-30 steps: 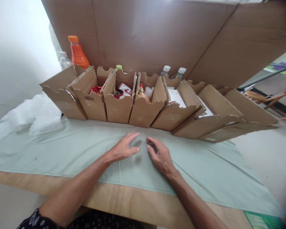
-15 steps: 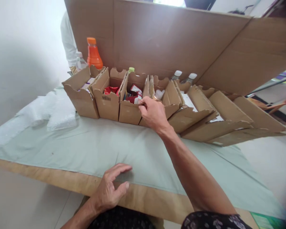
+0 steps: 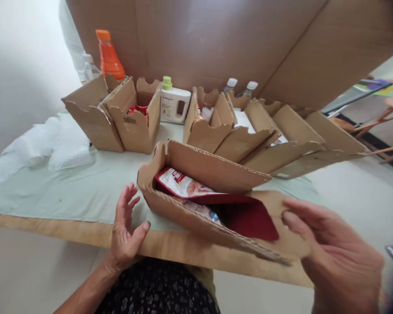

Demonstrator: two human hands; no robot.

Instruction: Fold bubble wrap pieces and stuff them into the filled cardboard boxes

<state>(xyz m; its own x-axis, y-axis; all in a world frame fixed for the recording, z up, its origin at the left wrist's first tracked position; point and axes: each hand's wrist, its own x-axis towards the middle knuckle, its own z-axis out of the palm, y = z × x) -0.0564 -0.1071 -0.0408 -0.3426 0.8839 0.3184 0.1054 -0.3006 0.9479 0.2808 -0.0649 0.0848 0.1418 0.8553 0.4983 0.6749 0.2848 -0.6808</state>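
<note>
My right hand (image 3: 337,248) grips the right end of an open-topped cardboard box (image 3: 209,163), its thumb and fingers pinching that end wall. The box lies crosswise near the table's front edge, its right end jutting past it. Inside are a red and white food packet (image 3: 190,185), a dark red pouch (image 3: 255,218) and a partly hidden pale packet (image 3: 203,211). Just left of the box, my left hand (image 3: 127,226) is raised with its fingers apart, holding nothing.
Several similar cardboard boxes (image 3: 140,137) stand in a row behind, before a tall cardboard panel (image 3: 199,48). A white jug with a green cap (image 3: 175,104) shows in a gap. An orange bottle (image 3: 109,56) stands back left; bubble wrap (image 3: 68,144) lies at left on the green cloth (image 3: 114,174).
My right hand has pulled the third box from the row toward me and turned it sideways. The jug behind is now exposed. My left hand has shifted left and risen.
</note>
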